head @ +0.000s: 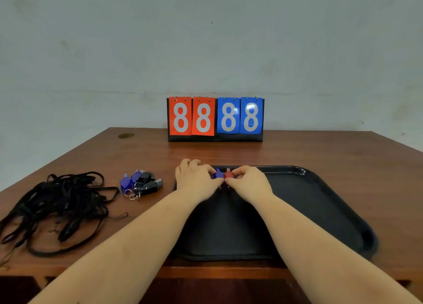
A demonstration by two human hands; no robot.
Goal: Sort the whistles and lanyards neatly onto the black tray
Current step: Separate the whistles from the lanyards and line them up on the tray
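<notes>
Head view shows our two bare forearms reaching forward over the tray (320, 189), a black one lying on the brown table (320, 150). We take the tray as our landmark.

At the tray's far left corner, our left hand (196, 180) pinches a blue whistle (218, 173) between curled thumb and fingers. Just beside it, our right hand (248, 181) pinches a red whistle (228, 173) the same way, thumb and forefinger bent round it. Both whistles sit side by side, touching or nearly so, just inside the tray's far rim. Small metal rings hang below them between our thumbs; we cannot tell whether the whistles rest on the tray floor or are held slightly above it.

Left of the tray, on the bare table, lies a small heap of whistles (140, 182): translucent blue ones toward the far left of the heap and black ones nearer the tray, with key rings (132, 195) at the near side. Further left of the tray, well apart from it, a tangle of black lanyards (59, 207) sprawls across the table toward its left edge, loops trailing toward us.

Beyond the tray, at the table's far edge against the pale wall, stands a scoreboard (215, 118) with two orange cards and two blue cards, each showing an 8.
</notes>
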